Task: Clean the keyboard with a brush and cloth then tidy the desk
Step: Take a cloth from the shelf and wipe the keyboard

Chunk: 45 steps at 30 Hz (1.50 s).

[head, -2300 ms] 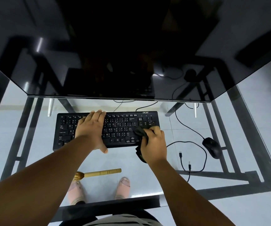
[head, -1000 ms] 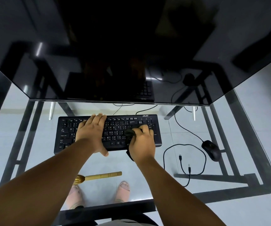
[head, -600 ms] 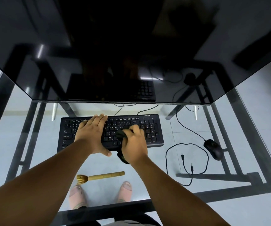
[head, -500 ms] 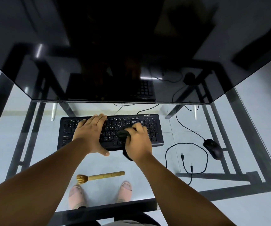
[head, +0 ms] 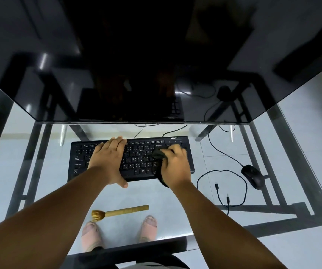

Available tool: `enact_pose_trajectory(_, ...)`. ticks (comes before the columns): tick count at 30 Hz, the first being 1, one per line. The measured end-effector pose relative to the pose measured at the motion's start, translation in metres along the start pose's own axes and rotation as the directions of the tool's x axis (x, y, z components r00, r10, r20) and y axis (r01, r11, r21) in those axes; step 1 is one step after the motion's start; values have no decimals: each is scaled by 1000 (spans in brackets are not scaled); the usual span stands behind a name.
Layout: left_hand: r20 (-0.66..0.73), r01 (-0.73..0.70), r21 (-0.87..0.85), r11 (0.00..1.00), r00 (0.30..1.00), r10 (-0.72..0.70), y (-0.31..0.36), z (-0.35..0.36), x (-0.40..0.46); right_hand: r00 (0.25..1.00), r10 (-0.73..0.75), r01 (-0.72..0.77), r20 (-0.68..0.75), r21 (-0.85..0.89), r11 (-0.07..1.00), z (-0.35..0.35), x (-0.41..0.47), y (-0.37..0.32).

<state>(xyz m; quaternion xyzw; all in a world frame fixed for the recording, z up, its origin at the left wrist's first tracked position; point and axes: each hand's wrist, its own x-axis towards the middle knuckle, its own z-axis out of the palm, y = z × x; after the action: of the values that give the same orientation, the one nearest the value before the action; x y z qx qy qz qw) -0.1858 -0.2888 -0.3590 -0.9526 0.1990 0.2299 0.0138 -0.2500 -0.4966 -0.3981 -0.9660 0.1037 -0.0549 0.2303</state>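
A black keyboard [head: 139,159] lies on the glass desk [head: 40,187] just in front of a dark monitor. My left hand [head: 108,159] rests flat on the keyboard's left half with straight fingers. My right hand [head: 175,165] grips a bunched black cloth [head: 158,154] against the keys on the right side; part of the cloth hangs below the hand at the keyboard's front edge. A wooden brush [head: 120,211] with golden bristles lies on the glass nearer to me, bristles pointing left.
A large dark monitor [head: 156,55] fills the upper view. A black mouse [head: 253,176] sits at the right, with a looped cable [head: 224,187] beside it. Feet in sandals and the black desk frame show through the glass.
My right hand has moved the cloth from the middle of the keyboard rightward to the right-hand keys. The left hand stays pressed on the left half.
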Motion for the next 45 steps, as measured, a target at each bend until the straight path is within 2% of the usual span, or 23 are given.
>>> enact_pose_trajectory(2,6,4,-5,1000,1000,-4,1,0,-1,980,164,-162,-115,27,986,-4,-1,14)
enact_pose_trajectory(3,2,10,-12,1000,1000,-10,2,1,-1,971,194,-191,-141,34,981,-6,-2,17)
enact_pose_trajectory(7,-3,12,-21,1000,1000,-12,3,1,0,996,49,-50,-75,-12,999,-8,-1,26)
enact_pose_trajectory(11,-2,21,-24,999,1000,-21,4,1,0,947,268,-261,-177,59,963,-8,16,28)
enact_pose_trajectory(12,0,22,-28,999,1000,-22,4,1,-1,946,274,-267,-173,61,962,-6,20,23)
enact_pose_trajectory(16,5,27,-38,999,1000,-27,3,1,-1,999,26,-26,-47,-11,1000,3,26,12)
enact_pose_trajectory(17,3,28,-39,999,1000,-28,3,1,-1,998,25,-26,-51,-16,1000,2,29,15)
enact_pose_trajectory(20,5,31,-46,998,1000,-30,4,1,-1,945,284,-281,-160,41,959,-5,40,29)
enact_pose_trajectory(21,4,31,-49,998,1000,-31,5,1,-1,920,348,-343,-179,58,938,-6,43,30)
enact_pose_trajectory(22,3,32,-50,998,999,-32,4,1,-2,919,352,-346,-178,66,936,-5,46,28)
enact_pose_trajectory(23,1,31,-53,998,1000,-31,4,0,-1,942,300,-293,-154,64,954,-4,49,23)
enact_pose_trajectory(25,-4,31,-58,998,999,-31,3,0,-1,995,90,-89,-43,31,996,-1,50,15)
enact_pose_trajectory(27,-2,32,-62,998,999,-32,4,1,-1,999,-42,42,26,7,999,-1,50,22)
enact_pose_trajectory(28,0,32,-64,997,999,-32,4,1,-1,1000,-20,19,5,10,1000,-5,51,29)
enact_pose_trajectory(31,-2,36,-68,997,999,-37,3,2,-1,967,228,-225,-109,41,973,-17,49,49)
enact_pose_trajectory(32,-2,36,-68,997,999,-36,3,2,-1,965,235,-232,-113,39,972,-19,46,51)
enact_pose_trajectory(35,-1,31,-64,997,1000,-31,2,1,-1,999,32,-32,-9,49,998,-22,33,50)
enact_pose_trajectory(38,-2,29,-66,997,1000,-29,3,1,-2,960,-247,236,131,97,967,-28,12,60)
enact_pose_trajectory(39,-2,27,-65,997,1000,-27,4,1,-2,950,-277,264,145,102,959,-30,7,65)
enact_pose_trajectory(43,-1,30,-71,997,1000,-30,3,1,-2,967,-240,230,80,118,966,-29,-3,63)
enact_pose_trajectory(45,0,29,-71,997,1000,-29,2,1,-2,945,-299,285,134,115,952,-22,-5,46)
